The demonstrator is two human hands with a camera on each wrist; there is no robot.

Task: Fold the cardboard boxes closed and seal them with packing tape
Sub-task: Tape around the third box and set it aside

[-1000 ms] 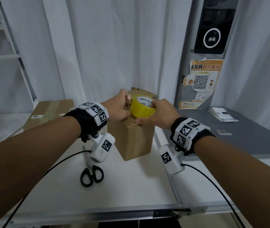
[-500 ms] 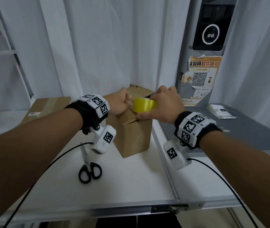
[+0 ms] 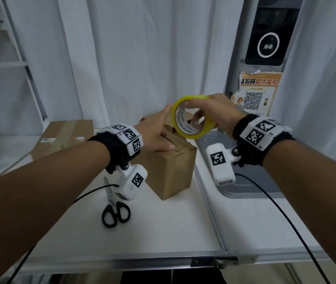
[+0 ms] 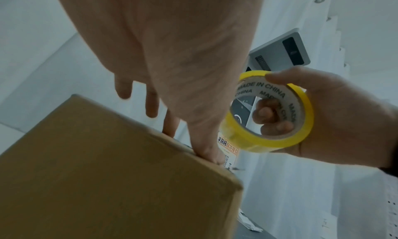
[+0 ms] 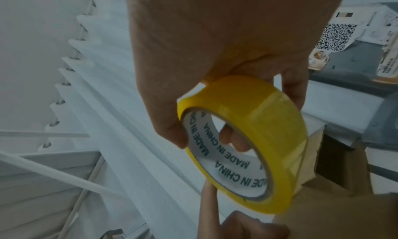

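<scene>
A small brown cardboard box (image 3: 171, 171) stands on the white table, with its top flaps folded down. My left hand (image 3: 156, 134) lies flat on the top with straight fingers, and the thumb presses the near edge (image 4: 206, 150). My right hand (image 3: 218, 111) holds a yellow roll of packing tape (image 3: 198, 134) tilted just above the box's far side, with fingers hooked through the core (image 4: 271, 116). In the right wrist view a thin clear strip seems to run from the tape roll (image 5: 258, 109) down to the box (image 5: 333, 208).
Black-handled scissors (image 3: 115, 214) lie on the table in front of the box, under my left wrist. A larger taped cardboard box (image 3: 64, 134) lies flat at the back left. A grey platform (image 3: 265, 185) sits to the right, and white curtains hang behind.
My right hand has lifted the tape roll off the box top and tilted it upright. My left hand has left the roll and now lies flat on the flaps.
</scene>
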